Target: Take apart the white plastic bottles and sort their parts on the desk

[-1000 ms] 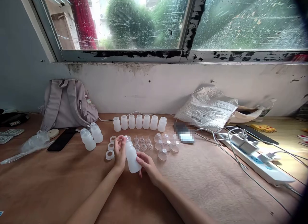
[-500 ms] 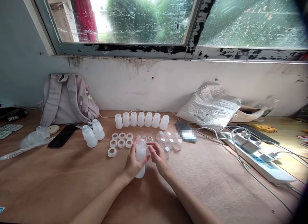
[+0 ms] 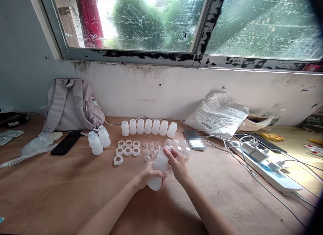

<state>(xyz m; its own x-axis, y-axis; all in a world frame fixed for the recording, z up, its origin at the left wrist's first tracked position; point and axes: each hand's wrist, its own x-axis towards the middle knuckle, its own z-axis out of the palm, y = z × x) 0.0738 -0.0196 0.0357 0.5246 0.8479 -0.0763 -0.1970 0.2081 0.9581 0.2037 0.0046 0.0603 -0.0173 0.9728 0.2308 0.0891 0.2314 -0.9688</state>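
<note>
"So, starting at the left of the surface (image 3: 58,194), what do you see?"

"A crumpled clear plastic bag (image 3: 37,145), then a grey-mauve backpack (image 3: 68,105) propped against the wall (image 3: 141,90), with a black phone (image 3: 66,142) lying flat in front of it."

"And next along?"

"A pair of bottles with clear tops (image 3: 95,144), standing close together. Right of them lie seven white rings (image 3: 128,151), and behind those a row of seven open bottles (image 3: 148,127) runs off to the right. Small clear pieces (image 3: 151,146) lie beside the rings."

"Now the hands?"

"The left hand (image 3: 148,175) is wrapped around the body of a frosted bottle (image 3: 159,162), near the middle of the scene, in front of the small pieces. It tilts, its top leaning right and away from the person. I can't tell whether its base touches the surface."

"The right hand (image 3: 178,162) too?"

"Yes, its thumb and fingers grip the bottle's upper end; they hide much of that part."

"What's further right?"

"Clear domed caps (image 3: 186,153), partly behind that hand, then a silvery padded bag (image 3: 217,117) against the wall, and last a white power strip (image 3: 290,184) with chargers and trailing cables."
</note>
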